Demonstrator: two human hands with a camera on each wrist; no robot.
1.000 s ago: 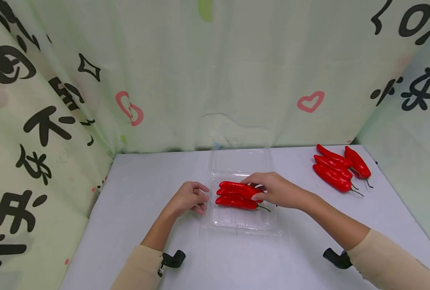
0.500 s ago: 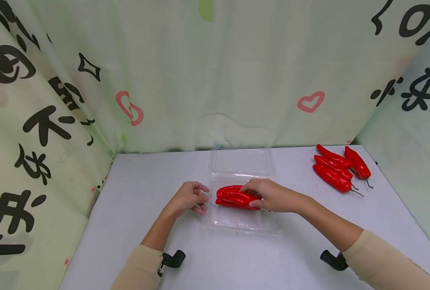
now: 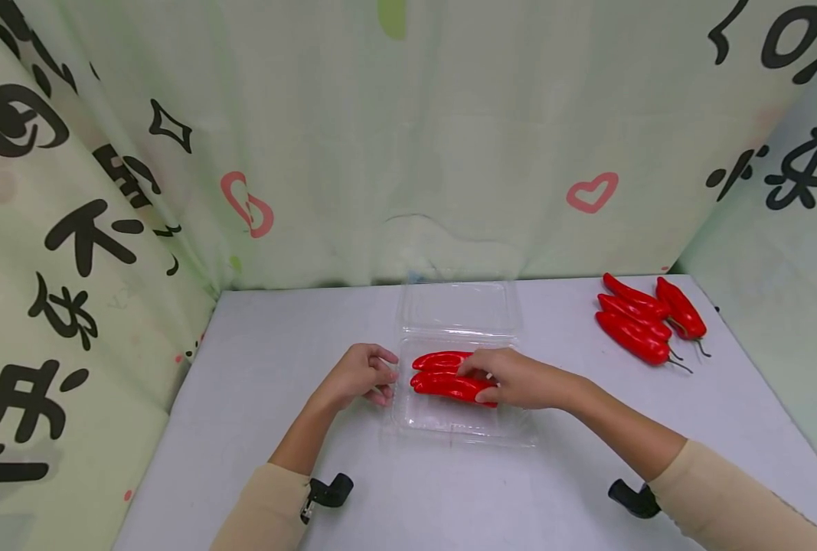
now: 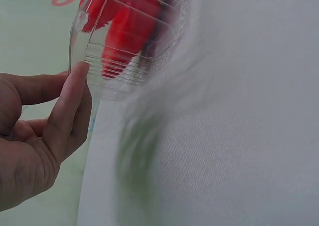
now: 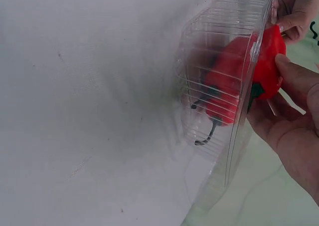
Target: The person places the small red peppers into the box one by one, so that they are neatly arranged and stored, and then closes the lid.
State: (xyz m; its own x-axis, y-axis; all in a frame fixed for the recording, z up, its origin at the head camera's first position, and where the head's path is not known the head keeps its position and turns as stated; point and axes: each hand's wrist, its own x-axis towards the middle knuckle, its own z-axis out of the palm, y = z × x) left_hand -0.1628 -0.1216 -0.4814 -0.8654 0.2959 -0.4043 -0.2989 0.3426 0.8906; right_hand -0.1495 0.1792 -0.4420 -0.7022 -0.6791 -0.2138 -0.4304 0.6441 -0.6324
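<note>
A clear plastic clamshell box (image 3: 459, 428) lies opened flat on the table, its lid (image 3: 459, 308) folded toward the back. My left hand (image 3: 361, 375) pinches the box's left rim; in the left wrist view, the thumb and fingertips (image 4: 79, 69) meet right at that rim. My right hand (image 3: 518, 376) grips a red chili pepper (image 5: 269, 61) near its green stem end, over the front of the box. Other red chili peppers (image 3: 439, 360) lie in the box behind and under the held one. Through the clear wall, dark curled stems (image 5: 208, 136) show in the right wrist view.
Several more red chili peppers (image 3: 632, 340) lie in a group at the table's back right. A pale patterned curtain (image 3: 325, 153) hangs along the back and sides of the white table (image 3: 277, 337).
My right hand has shifted the held chili pepper toward the front of the box, over the front pepper there. The left hand stays at the rim.
</note>
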